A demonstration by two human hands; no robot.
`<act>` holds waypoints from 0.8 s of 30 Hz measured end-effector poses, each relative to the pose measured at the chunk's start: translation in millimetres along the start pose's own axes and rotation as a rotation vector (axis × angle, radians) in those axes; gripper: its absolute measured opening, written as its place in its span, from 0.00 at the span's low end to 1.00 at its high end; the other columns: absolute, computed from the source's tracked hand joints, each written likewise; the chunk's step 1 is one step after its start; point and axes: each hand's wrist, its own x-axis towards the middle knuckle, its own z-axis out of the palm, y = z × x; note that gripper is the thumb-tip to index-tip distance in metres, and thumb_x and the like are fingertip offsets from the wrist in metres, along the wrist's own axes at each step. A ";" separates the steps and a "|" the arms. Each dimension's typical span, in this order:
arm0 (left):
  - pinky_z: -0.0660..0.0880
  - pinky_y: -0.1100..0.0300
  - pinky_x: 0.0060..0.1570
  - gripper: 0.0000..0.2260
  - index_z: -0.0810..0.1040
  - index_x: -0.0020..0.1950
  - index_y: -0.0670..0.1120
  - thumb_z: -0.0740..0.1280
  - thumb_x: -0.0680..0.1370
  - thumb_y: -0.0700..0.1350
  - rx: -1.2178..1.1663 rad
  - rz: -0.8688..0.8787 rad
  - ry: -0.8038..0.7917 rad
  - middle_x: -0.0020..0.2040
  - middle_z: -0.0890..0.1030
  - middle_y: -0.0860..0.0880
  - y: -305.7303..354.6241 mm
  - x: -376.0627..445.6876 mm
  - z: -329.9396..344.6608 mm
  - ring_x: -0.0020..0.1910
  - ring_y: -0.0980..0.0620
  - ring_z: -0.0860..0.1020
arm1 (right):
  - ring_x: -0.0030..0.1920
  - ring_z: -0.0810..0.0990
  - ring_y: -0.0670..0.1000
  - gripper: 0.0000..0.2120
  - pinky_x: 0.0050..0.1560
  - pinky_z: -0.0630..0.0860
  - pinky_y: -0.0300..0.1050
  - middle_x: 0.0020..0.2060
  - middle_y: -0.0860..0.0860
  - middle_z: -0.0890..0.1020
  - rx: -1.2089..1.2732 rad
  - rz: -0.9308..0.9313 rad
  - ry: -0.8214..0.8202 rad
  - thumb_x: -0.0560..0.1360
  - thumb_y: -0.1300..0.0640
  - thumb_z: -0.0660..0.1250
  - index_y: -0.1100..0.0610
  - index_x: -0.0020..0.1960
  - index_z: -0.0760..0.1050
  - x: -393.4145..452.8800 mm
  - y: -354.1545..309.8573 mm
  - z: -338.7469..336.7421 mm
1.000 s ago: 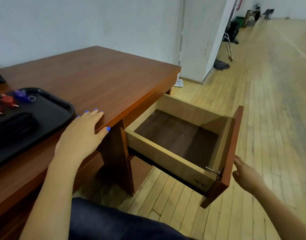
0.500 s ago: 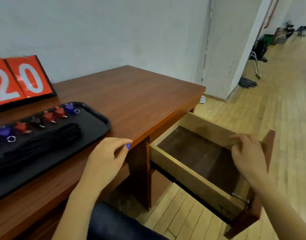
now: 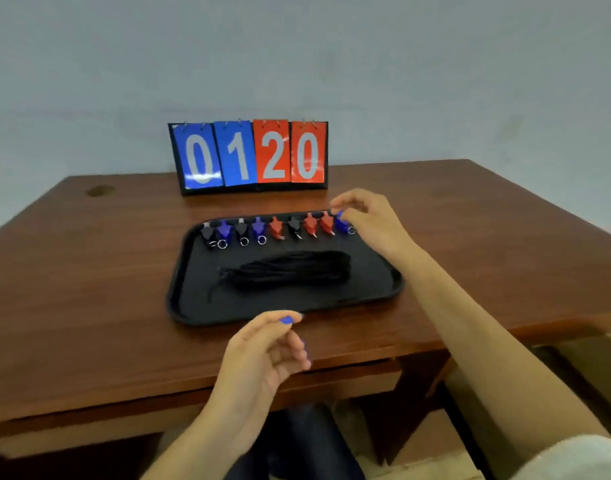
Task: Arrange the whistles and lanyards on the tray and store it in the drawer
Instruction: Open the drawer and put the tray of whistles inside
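Observation:
A black tray (image 3: 376, 282) lies on the brown desk. Along its far edge runs a row of several whistles (image 3: 276, 227) in black, blue and red, some with metal rings. A bundle of black lanyards (image 3: 290, 270) lies across the tray's middle. My left hand (image 3: 262, 355) hovers just before the tray's near rim, fingers loosely curled, holding nothing. My right hand (image 3: 366, 220) reaches over the tray's far right corner, fingers curved above the last blue whistle (image 3: 342, 223); the corner of the rim is hidden under it.
A flip scoreboard (image 3: 248, 155) reading 0 1 2 0 stands behind the tray against the wall. The desk (image 3: 89, 271) has bare wood on both sides of the tray. Part of the open drawer (image 3: 588, 362) shows below the desk's right edge.
The view has swung left from the open drawer to the tray. My right hand left the drawer and reached the tray's far right corner. My left hand lifted off the desk edge.

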 end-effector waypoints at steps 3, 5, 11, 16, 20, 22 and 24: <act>0.77 0.55 0.34 0.06 0.78 0.44 0.40 0.65 0.71 0.42 -0.029 -0.364 -0.125 0.34 0.78 0.44 4.6 1.1 -4.7 0.32 0.47 0.78 | 0.53 0.77 0.48 0.11 0.54 0.75 0.40 0.56 0.49 0.78 -0.193 -0.061 -0.151 0.77 0.63 0.58 0.53 0.52 0.77 51.3 -1.4 23.1; 0.79 0.52 0.37 0.12 0.77 0.52 0.39 0.65 0.72 0.44 -0.080 -0.521 -0.163 0.41 0.82 0.42 8.3 7.9 -7.4 0.38 0.43 0.81 | 0.54 0.75 0.47 0.13 0.51 0.71 0.36 0.61 0.51 0.76 -0.319 -0.069 -0.287 0.77 0.64 0.56 0.55 0.56 0.77 79.3 -1.6 36.9; 0.81 0.52 0.39 0.12 0.74 0.57 0.37 0.59 0.78 0.41 -0.228 -0.449 0.003 0.50 0.83 0.38 15.7 31.4 -14.6 0.46 0.40 0.83 | 0.62 0.73 0.55 0.16 0.58 0.69 0.45 0.64 0.57 0.74 -0.547 -0.006 -0.510 0.78 0.66 0.55 0.62 0.61 0.74 129.9 12.1 68.1; 0.81 0.50 0.40 0.12 0.74 0.55 0.30 0.58 0.78 0.37 -0.284 -0.466 0.045 0.50 0.82 0.34 16.6 38.5 -17.1 0.45 0.39 0.83 | 0.41 0.77 0.65 0.11 0.46 0.76 0.54 0.42 0.66 0.80 -0.640 0.030 -0.547 0.77 0.64 0.58 0.70 0.44 0.76 151.1 25.9 84.2; 0.79 0.49 0.49 0.15 0.71 0.58 0.29 0.59 0.73 0.33 -0.348 -0.475 0.080 0.52 0.80 0.31 17.1 43.0 -16.7 0.52 0.36 0.79 | 0.25 0.60 0.51 0.16 0.35 0.63 0.45 0.25 0.53 0.64 -0.638 0.074 -0.543 0.76 0.62 0.60 0.60 0.30 0.64 157.2 26.3 81.0; 0.78 0.48 0.49 0.16 0.71 0.59 0.29 0.58 0.73 0.32 -0.357 -0.454 0.115 0.53 0.78 0.29 18.7 45.3 -17.7 0.54 0.36 0.77 | 0.25 0.60 0.50 0.19 0.35 0.63 0.46 0.24 0.53 0.64 -0.617 0.089 -0.547 0.76 0.61 0.62 0.58 0.28 0.63 159.1 28.3 79.1; 0.76 0.48 0.50 0.15 0.72 0.58 0.29 0.58 0.72 0.32 -0.342 -0.433 0.136 0.54 0.78 0.29 23.0 47.0 -19.9 0.55 0.36 0.77 | 0.25 0.61 0.50 0.18 0.34 0.64 0.46 0.24 0.53 0.64 -0.627 0.104 -0.548 0.76 0.61 0.62 0.58 0.27 0.63 160.7 30.3 76.2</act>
